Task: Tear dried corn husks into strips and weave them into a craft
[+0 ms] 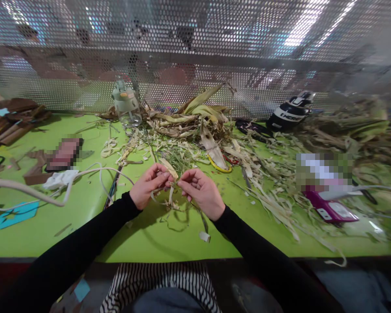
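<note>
Over the front middle of the green table, my left hand [151,184] and my right hand [202,191] face each other a little apart. Both are closed in a pinch on a small bundle of pale dry husk strips [171,191]. Thin strands dangle from the bundle between and below the fingers. Just beyond my hands lie green and pale shreds [179,158]. Further back rises a heap of dry husks [195,117], with a broad husk piece [211,141] over yellow-handled scissors [220,166].
A clear bottle [127,104] and a black bottle [291,112] stand at the back by a perforated metal screen [169,39]. White cables and a power strip [61,178] lie left. A magenta box [332,208] sits right among husk strips.
</note>
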Tool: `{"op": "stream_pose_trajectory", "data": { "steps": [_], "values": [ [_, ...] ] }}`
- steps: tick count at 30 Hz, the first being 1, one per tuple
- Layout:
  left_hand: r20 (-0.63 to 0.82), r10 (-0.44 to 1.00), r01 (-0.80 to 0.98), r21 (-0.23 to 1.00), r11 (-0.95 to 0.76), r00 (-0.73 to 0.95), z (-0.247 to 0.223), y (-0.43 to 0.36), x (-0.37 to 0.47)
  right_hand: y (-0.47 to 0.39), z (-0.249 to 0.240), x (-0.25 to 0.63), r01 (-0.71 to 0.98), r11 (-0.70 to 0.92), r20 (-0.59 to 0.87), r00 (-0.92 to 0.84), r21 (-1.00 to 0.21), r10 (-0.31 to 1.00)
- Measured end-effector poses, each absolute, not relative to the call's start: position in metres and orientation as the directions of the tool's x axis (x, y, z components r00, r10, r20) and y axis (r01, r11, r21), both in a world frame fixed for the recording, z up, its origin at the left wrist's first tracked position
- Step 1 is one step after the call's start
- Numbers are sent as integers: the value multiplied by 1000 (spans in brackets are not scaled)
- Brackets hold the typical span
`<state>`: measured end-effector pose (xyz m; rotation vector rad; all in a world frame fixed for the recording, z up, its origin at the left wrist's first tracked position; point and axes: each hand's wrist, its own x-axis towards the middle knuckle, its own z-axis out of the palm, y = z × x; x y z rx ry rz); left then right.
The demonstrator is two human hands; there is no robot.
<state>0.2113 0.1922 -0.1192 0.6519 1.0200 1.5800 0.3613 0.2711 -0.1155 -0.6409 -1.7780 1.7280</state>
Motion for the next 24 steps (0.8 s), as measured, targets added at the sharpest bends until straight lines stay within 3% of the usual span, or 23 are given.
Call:
{"op": "stream_pose_trajectory", "data": {
  "steps": [9, 19, 24],
  "values": [
    [-41, 950, -443, 890, -105, -308, -122, 194, 208, 274, -114, 367, 100, 424, 187, -790, -900, 583],
    [-90, 969, -451, 892, -24, -230, -122, 194, 212, 275, -113, 366, -10, 535, 387, -703, -845, 597],
    [-137, 980, -506, 861, 45, -146, -124, 191, 215, 272, -117, 364, -83, 412, 301, -811, -907, 501]
  ]
}}
